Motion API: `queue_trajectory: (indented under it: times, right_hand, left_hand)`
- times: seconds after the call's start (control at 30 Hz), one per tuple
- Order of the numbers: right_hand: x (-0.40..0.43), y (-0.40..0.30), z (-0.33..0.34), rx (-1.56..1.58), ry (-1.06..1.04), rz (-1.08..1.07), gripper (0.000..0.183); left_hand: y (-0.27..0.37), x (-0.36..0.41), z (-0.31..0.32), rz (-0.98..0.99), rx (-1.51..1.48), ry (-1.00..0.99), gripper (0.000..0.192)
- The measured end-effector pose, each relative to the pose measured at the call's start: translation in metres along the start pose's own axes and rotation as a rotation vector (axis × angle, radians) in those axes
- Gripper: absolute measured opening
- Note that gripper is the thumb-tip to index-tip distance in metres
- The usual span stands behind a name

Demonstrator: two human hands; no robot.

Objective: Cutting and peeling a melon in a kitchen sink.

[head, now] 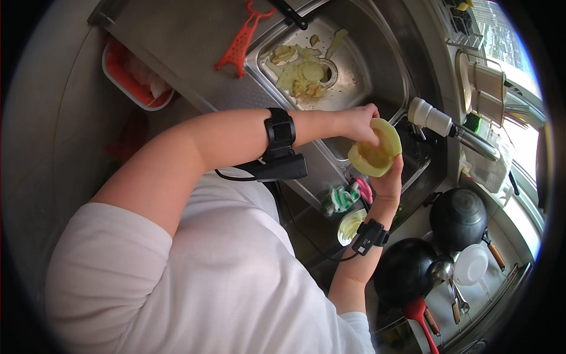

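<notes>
Below the faucet, my right hand (389, 179) holds a hollowed, peeled pale-green melon or gourd half (393, 132) from underneath, thumb along its side. My left hand (360, 126) grips its rim from the other side, with a digit inside the hollow. Peelings and yellowish pulp (305, 73) lie around the drain of the steel sink (353, 53). An orange-red peeler with a perforated body (241, 46) rests beside the basin, near a black-handled knife (289, 13). Close to my right forearm is a white bowl (342, 230) holding pale-green pieces, partly hidden by that arm.
A white and metal faucet (435, 117) reaches over the sink. A green-and-white cloth (340, 201) and a pink-handled item (365, 190) lie near the bowl. Black pans (404, 270), a ladle (441, 269) and a red utensil (415, 307) stand at the right. A red bin (112, 73) is at the left.
</notes>
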State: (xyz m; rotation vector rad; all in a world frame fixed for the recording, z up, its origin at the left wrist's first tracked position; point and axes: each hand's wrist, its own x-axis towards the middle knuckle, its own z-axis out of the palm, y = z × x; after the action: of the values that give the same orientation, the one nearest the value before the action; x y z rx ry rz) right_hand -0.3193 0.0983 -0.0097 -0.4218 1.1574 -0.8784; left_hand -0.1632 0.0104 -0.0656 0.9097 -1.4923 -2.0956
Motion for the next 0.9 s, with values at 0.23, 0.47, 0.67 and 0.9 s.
queue_trajectory:
  times: [0.23, 0.47, 0.67, 0.9]
  right_hand:
    - [0.001, -0.001, 0.012, 0.083, 0.065, 0.012, 0.060]
    - [0.007, -0.008, 0.022, 0.102, 0.177, 0.056, 0.061]
    - [0.010, -0.012, 0.037, 0.061, 0.231, 0.145, 0.061]
    - [0.015, -0.014, 0.029, 0.102, 0.188, 0.210, 0.059]
  left_hand:
    - [0.003, -0.001, 0.000, 0.017, 0.147, 0.044, 0.051]
    - [-0.010, 0.006, -0.012, 0.077, -0.026, 0.001, 0.041]
    - [-0.003, 0.004, -0.009, 0.221, 0.294, 0.180, 0.034]
    - [-0.016, 0.007, -0.016, 0.199, 0.194, 0.094, 0.033]
